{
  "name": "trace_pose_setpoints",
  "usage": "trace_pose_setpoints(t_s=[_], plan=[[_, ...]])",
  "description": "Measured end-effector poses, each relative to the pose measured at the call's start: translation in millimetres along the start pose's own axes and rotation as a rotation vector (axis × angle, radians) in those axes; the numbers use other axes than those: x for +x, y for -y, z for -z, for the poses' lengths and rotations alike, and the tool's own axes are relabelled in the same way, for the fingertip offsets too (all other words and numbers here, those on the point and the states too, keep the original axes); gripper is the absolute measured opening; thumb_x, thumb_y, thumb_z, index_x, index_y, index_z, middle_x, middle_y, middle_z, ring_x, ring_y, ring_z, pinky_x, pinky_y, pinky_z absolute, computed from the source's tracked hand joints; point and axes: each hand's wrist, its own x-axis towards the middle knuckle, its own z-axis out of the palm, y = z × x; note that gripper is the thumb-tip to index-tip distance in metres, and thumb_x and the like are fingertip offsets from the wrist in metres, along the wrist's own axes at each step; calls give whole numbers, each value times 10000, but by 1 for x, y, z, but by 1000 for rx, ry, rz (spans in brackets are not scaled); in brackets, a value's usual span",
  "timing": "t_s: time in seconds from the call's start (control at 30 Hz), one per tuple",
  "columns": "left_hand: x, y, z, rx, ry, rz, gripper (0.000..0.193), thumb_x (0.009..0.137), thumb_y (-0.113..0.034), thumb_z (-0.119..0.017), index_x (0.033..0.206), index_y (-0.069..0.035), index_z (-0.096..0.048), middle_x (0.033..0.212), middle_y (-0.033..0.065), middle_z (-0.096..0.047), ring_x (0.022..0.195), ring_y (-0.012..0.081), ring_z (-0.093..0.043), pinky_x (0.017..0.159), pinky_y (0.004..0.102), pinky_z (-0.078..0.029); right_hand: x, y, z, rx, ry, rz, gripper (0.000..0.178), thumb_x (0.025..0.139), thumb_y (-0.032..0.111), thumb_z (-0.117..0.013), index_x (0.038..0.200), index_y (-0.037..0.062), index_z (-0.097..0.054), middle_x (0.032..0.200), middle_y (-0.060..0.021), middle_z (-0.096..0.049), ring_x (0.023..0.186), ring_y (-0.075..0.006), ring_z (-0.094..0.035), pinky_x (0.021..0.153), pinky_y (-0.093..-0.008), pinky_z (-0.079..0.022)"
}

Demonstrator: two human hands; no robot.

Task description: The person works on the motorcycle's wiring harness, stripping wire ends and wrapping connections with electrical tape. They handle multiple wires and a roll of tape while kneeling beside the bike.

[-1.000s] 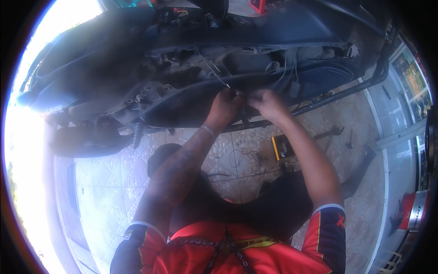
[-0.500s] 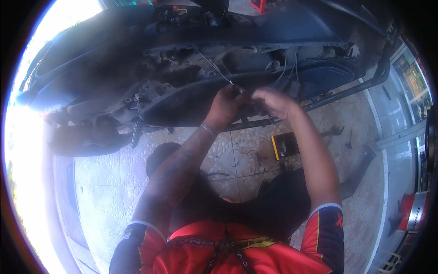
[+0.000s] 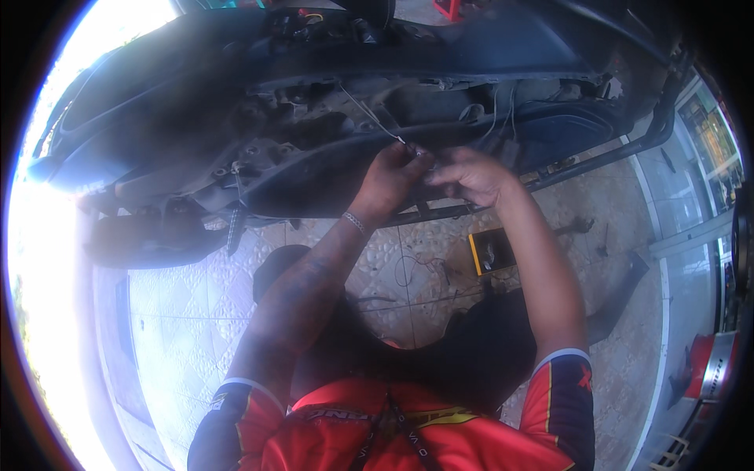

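Observation:
A dark scooter [image 3: 306, 169] with part of its side uncovered lies across the far part of the view. A thin pale pair of wires [image 3: 367, 113] runs down from its opened side to my left hand [image 3: 390, 182]. That hand is closed, thumb and fingers pinched on the wires' end, where a small dark piece shows. Close beside it on the right, my right hand [image 3: 477, 177] has its fingers curled in toward the left fingertips. Whatever it pinches is too small and blurred to name.
On the tiled floor [image 3: 377, 267] lies a yellow-edged black box [image 3: 491, 251], with a thin loose cable [image 3: 404, 271] beside it. More wires [image 3: 510, 110] hang from the scooter at right. A dark tube [image 3: 581, 169] runs along its lower side. A red and silver container [image 3: 713, 365] stands far right.
My right hand has turned and its fingers now curl more plainly beside the left fingertips. My left hand keeps its pinch on the wires, almost in place.

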Motion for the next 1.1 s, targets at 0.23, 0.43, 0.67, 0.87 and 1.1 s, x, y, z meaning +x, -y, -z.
trace_pose_setpoints(t_s=[0.23,0.43,0.67,0.87,1.1], plan=[[4,10,4,92,-21,-30,209,970,-211,-677,1035,-16,-642,956,67,-693,893,134,-635,825,307,-501,-12,11,-7,-495,-224,95,469,857,241,-812,1210,20,-598,1098,-79,-682,977,-144,-654,720,-266,-514],[1,8,2,91,-46,-5,217,970,-213,-677,1034,-9,-639,958,77,-695,901,140,-644,820,306,-505,-22,18,-11,-654,-353,197,342,861,261,-813,1091,86,-631,927,-47,-686,765,-116,-630,554,-271,-468],[0,9,2,32,-41,-1,215,971,-205,-677,1051,-13,-624,966,75,-689,899,142,-643,814,307,-509,-22,19,-13,-554,-373,196,294,929,310,-737,1099,81,-666,816,-24,-689,664,-77,-612,518,-234,-420],[1,14,3,-5,-36,-12,214,969,-204,-678,1051,-14,-626,970,81,-692,903,142,-642,820,308,-509,-22,18,-13,-367,-338,83,407,960,385,-689,1185,48,-647,1008,-24,-710,736,-110,-651,602,-270,-480],[-1,8,2,105,-33,20,144,994,-142,-646,1061,-21,-603,988,36,-661,876,111,-605,818,278,-485,-12,4,3,-653,-205,253,396,956,367,-693,1192,55,-630,1034,-14,-694,811,-107,-657,634,-242,-479]])
